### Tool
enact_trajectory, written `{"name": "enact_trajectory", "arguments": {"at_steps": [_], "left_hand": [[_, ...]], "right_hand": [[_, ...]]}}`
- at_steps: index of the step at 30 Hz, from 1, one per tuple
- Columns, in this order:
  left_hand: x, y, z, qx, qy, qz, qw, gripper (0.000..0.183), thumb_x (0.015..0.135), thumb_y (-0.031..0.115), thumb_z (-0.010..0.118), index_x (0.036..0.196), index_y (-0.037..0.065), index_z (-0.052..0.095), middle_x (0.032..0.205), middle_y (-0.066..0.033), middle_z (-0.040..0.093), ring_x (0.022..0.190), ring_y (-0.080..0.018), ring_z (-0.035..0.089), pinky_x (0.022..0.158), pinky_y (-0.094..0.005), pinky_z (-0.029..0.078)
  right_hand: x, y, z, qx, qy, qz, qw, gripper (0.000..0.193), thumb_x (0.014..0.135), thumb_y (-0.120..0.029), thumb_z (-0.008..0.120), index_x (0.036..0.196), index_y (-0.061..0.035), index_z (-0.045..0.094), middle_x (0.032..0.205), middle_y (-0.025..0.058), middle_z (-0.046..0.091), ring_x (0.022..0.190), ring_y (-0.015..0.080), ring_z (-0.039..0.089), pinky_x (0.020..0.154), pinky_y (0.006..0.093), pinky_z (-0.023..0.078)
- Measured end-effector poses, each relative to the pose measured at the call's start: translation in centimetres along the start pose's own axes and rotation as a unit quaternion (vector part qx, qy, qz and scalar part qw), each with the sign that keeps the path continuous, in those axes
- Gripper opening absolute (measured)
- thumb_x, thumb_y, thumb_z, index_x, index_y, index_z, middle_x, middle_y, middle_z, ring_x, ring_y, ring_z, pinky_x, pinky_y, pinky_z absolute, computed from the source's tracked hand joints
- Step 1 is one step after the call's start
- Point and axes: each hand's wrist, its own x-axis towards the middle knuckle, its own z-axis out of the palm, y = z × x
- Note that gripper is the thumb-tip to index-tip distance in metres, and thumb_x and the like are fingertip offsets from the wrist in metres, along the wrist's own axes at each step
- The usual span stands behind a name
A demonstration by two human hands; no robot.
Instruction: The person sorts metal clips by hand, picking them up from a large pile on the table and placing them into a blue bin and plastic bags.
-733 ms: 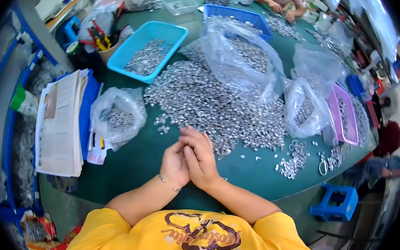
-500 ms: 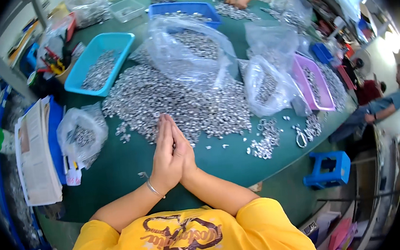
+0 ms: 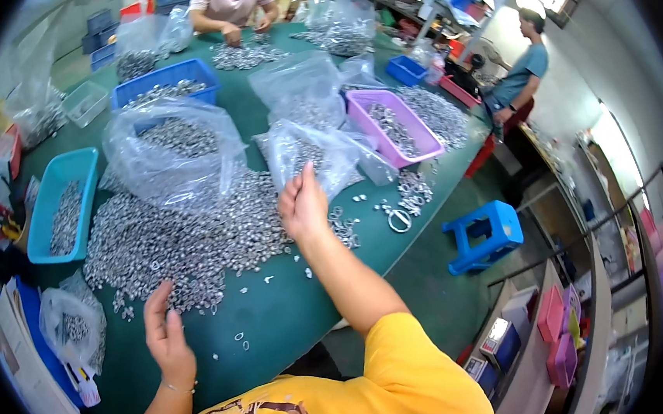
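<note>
Over the near edge of a large pile of small silvery metal rings (image 3: 171, 243) is my left hand (image 3: 169, 336), fingers stretched out and thumb apart, holding nothing. My right hand (image 3: 304, 205) reaches forward to the pile's right side, its fingers curled and its thumb pointing away. It overlaps the near edge of a clear plastic bag (image 3: 328, 160) with metal pieces inside. Whatever those curled fingers hold is hidden. Behind the pile sits a bigger open clear bag (image 3: 129, 164), partly filled with the same pieces.
Metal pieces also fill a turquoise tray (image 3: 88, 175), a blue bin (image 3: 209, 80) and a purple basket (image 3: 413, 150). Small loose rings (image 3: 239, 337) dot the green table (image 3: 278, 320). Across it a person (image 3: 234, 12) handles pieces. A blue stool (image 3: 485, 234) and another person (image 3: 524, 75) are at the right.
My palms, pressed together before, have parted. The left hand is now lower left; the right has moved towards the clear bag. My view has swung to the right.
</note>
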Motion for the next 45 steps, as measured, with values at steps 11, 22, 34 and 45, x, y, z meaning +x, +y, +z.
{"name": "enact_trajectory", "arguments": {"at_steps": [11, 22, 34, 45], "left_hand": [[-1.2, -1.7, -3.1, 0.083, 0.019, -0.024, 0.996, 0.026, 0.092, 0.008, 0.041, 0.113, -0.002, 0.052, 0.112, -0.0109, 0.055, 0.106, -0.0202, 0.051, 0.093, -0.0307, 0.038], [-0.6, -3.7, -3.6, 0.493, -0.209, 0.004, 0.844, 0.059, 0.083, 0.027, 0.056, 0.133, 0.001, 0.037, 0.145, -0.0174, 0.025, 0.135, -0.0325, 0.021, 0.104, -0.0558, 0.017], [-5.9, -0.9, -7.2, 0.378, -0.150, -0.004, 0.913, 0.042, 0.078, 0.011, 0.063, 0.117, 0.005, 0.053, 0.125, -0.0127, 0.049, 0.113, -0.0302, 0.047, 0.095, -0.0413, 0.034], [-5.5, -1.3, -6.6, 0.385, -0.112, 0.023, 0.916, 0.027, 0.069, 0.008, 0.071, 0.095, 0.006, 0.064, 0.084, -0.0068, 0.053, 0.079, -0.0238, 0.053, 0.072, -0.0326, 0.043]], "right_hand": [[8.8, -0.8, -3.8, -0.580, 0.039, -0.391, 0.714, 0.021, 0.087, -0.012, 0.046, 0.098, 0.0002, 0.060, 0.111, 0.0192, 0.057, 0.104, 0.0369, 0.052, 0.091, 0.0428, 0.040], [-10.5, 8.8, 0.8, -0.665, -0.564, -0.237, 0.429, 0.054, 0.085, -0.029, 0.056, 0.129, -0.0005, 0.042, 0.138, 0.0182, 0.036, 0.128, 0.0343, 0.033, 0.104, 0.0503, 0.026], [-15.0, 7.0, -2.8, -0.715, -0.541, -0.185, 0.403, 0.055, 0.080, -0.030, 0.062, 0.128, -0.0087, 0.045, 0.139, 0.0135, 0.035, 0.130, 0.0335, 0.030, 0.104, 0.0541, 0.019], [-16.0, 11.5, 0.1, -0.632, -0.540, -0.263, 0.490, 0.012, 0.070, -0.008, 0.067, 0.081, -0.0086, 0.062, 0.085, 0.0047, 0.058, 0.081, 0.0236, 0.055, 0.072, 0.0332, 0.040]]}}
